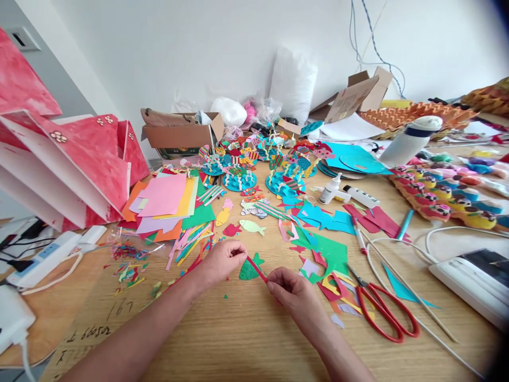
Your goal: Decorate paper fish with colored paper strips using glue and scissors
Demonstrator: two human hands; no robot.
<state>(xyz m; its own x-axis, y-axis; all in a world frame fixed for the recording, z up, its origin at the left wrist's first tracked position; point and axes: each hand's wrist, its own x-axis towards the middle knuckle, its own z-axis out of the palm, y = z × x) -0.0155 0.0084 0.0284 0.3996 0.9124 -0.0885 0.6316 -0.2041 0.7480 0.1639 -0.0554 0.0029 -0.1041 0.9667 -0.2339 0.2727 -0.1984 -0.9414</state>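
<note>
White wall behind, wide wooden table (246,339) in front, strewn with cut paper. Far left, red painted boards (75,164) leaning in a stack; beside them one open cardboard box (178,135). Middle left, one pile of coloured paper sheets (167,204), pink on top. Far middle, a cluster of blue paper discs (254,170) dressed with striped and dotted scraps, too crowded to count. Right, one white bottle (409,140) lying on its side, and a tray of painted figures (441,201). Near right, one pair of red-handled scissors (382,307) lying open, touching nothing held. Two small glue bottles (350,192) past the green scraps. Three loose paper fish (238,222) between the paper pile and the hands: yellow, red, pale green.

Near middle, left hand (220,261) with thumb and forefinger pinched shut on the far end of a thin red paper strip (257,269). Right hand (288,291) likewise pinched on the near end, other fingers curled in. Strip stretched taut between the two pinches, slanting from far left to near right, crossing just over one green paper fish (249,268) lying flat on the table between both hands; cannot tell whether strip and fish touch.
</note>
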